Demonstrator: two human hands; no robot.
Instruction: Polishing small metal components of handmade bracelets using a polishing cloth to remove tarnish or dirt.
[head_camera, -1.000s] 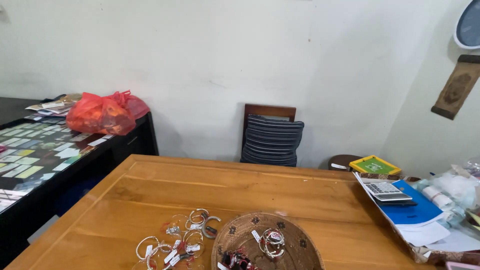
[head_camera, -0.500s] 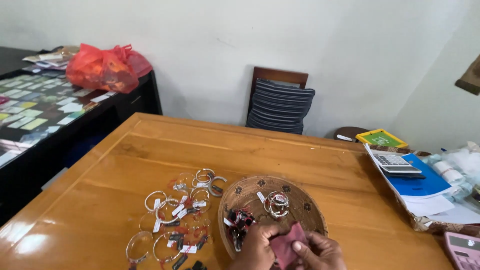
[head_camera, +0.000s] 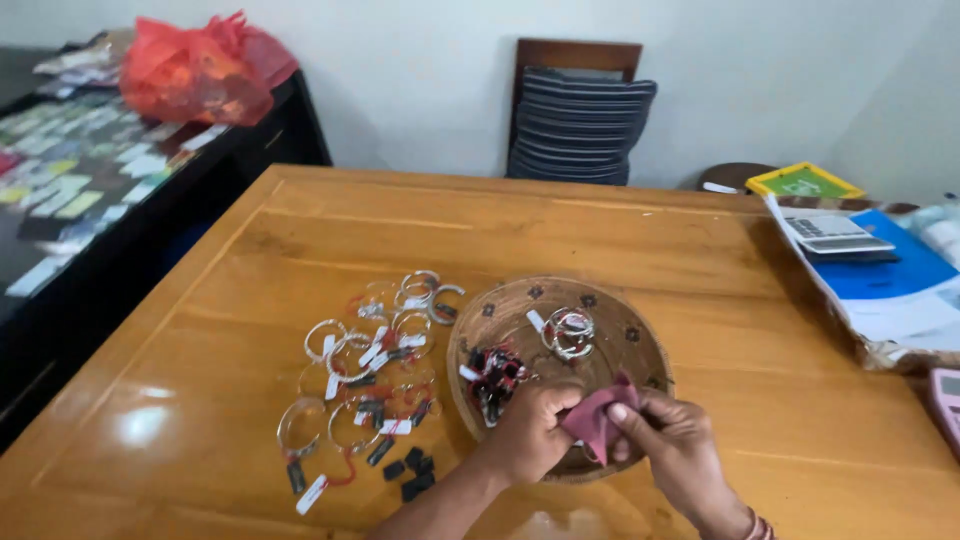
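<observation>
My left hand (head_camera: 528, 432) and my right hand (head_camera: 676, 449) meet over the near edge of a round woven tray (head_camera: 618, 338) on a wooden table (head_camera: 480, 240). Both pinch a small dark red cloth (head_camera: 594, 418) between them. Whatever the cloth wraps is hidden. In the tray lie a bunch of silver bangles (head_camera: 568, 331) and a cluster of dark bands with red and white tags (head_camera: 493, 372). Left of the tray, several silver bangles with white and black tags (head_camera: 368, 372) are spread on the table.
A chair with a striped cushion (head_camera: 578, 122) stands at the table's far side. A calculator (head_camera: 835, 235) on blue and white papers and a yellow-green box (head_camera: 803, 181) sit at the right. A black counter with cards and a red plastic bag (head_camera: 196, 75) is at the left.
The camera has tilted down and closer to the table. My hands came into view half a second ago and still hold the red cloth over the tray's near edge.
</observation>
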